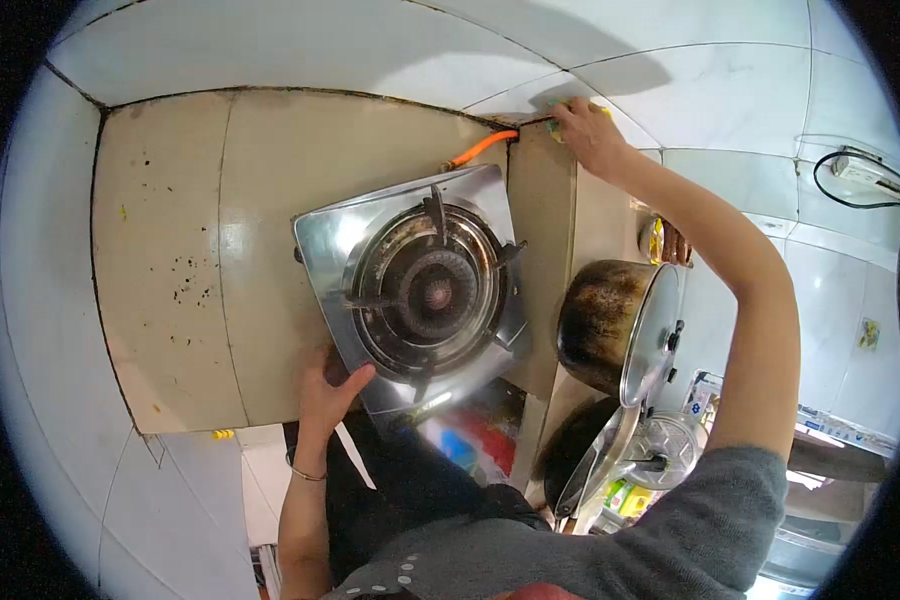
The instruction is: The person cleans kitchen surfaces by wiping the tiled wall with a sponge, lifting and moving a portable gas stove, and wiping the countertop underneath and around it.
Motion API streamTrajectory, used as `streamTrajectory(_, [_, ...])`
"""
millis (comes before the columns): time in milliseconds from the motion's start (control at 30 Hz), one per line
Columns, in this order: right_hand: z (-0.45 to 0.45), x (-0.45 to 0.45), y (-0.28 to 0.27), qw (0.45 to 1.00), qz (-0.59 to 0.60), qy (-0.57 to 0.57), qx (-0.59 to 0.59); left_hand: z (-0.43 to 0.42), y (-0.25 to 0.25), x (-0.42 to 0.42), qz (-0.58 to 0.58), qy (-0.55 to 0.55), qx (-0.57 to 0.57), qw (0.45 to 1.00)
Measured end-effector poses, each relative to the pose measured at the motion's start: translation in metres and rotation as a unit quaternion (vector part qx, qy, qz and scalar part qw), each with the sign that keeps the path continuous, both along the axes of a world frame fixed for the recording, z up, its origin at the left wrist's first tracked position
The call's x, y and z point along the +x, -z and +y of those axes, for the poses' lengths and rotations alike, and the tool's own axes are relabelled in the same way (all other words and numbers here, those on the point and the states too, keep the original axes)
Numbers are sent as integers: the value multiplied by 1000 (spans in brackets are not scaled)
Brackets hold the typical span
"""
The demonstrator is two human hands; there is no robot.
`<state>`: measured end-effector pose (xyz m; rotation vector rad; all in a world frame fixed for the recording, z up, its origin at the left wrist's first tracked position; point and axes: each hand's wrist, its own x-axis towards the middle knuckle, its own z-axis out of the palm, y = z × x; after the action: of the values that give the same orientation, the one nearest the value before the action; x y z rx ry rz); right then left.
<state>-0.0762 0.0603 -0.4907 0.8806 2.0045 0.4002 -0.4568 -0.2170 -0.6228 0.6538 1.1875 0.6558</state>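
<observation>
A single-burner gas stove [440,290] with a steel top and black pot supports sits turned at an angle on the beige tiled counter [260,250]. My left hand [332,392] grips its near left corner, the thumb on the edge and the other fingers mostly hidden below. At the back, where counter and wall meet, my right hand [592,138] presses a yellow and green sponge [558,128] that is partly covered by the fingers. Close by, an orange gas hose [485,148] runs from the stove's back into the corner.
Dark crumbs [192,285] lie scattered on the counter's left part. A scorched pot [605,325] with a glass lid stands right of the stove, with a jar [655,240] behind it. Nearer me are a wok [575,450] and a clear lid [665,450]. A power strip [865,170] hangs on the wall.
</observation>
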Motion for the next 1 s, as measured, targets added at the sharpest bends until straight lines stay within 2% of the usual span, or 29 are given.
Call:
streamTrajectory(67, [-3, 4, -1, 1000, 3, -18, -2, 0, 3, -1, 28, 22, -9, 999])
streamTrajectory(133, [2, 15, 27, 995, 23, 94, 30, -1, 10, -2, 32, 27, 26, 999])
streamTrajectory(167, [2, 17, 34, 995, 23, 94, 27, -4, 16, -3, 32, 27, 23, 999])
streamTrajectory(233, [-1, 19, 48, 993, 51, -79, 70, -7, 22, -2, 36, 25, 32, 999])
streamTrajectory(267, [-1, 21, 54, 993, 50, -78, 67, -4, 19, -1, 35, 27, 29, 999])
streamTrajectory(333, [3, 28, 67, 978, 150, -132, 59, 2, 8, 0, -45, -10, -18, 999])
streamTrajectory(367, [6, 30, 75, 978, 149, -132, 58, 0, 12, 0, -46, -10, -19, 999])
streamTrajectory(433, [11, 31, 96, 990, -19, -136, -23, -6, 21, -2, -17, 9, -2, 1000])
streamTrajectory(467, [13, 38, 112, 990, -17, -136, -22, -5, 20, -3, -15, 9, -1, 1000])
streamTrajectory(533, [18, 39, 135, 978, 192, -86, -1, -2, 17, -4, -3, 28, 5, 1000])
streamTrajectory(567, [19, 35, 139, 988, 97, -121, -18, -2, 18, -4, -1, 28, 4, 1000])
streamTrajectory(700, [30, 13, 152, 975, 110, -185, -60, -8, 20, -5, 64, 50, 30, 996])
streamTrajectory(767, [36, 1, 164, 949, 267, -158, -56, -5, 17, -3, 80, 51, 49, 994])
streamTrajectory(833, [38, -19, 154, 945, 247, -207, -50, 0, 7, 0, -9, 18, -14, 1000])
streamTrajectory(900, [38, -39, 157, 963, 163, -214, -5, -1, 7, 1, -12, 17, -19, 1000])
streamTrajectory(967, [35, -60, 151, 955, 224, -190, 36, 0, 5, 2, -11, 21, -27, 999])
streamTrajectory(1000, [33, -67, 140, 935, 300, -184, 46, 2, 2, 1, -12, 18, -50, 999])
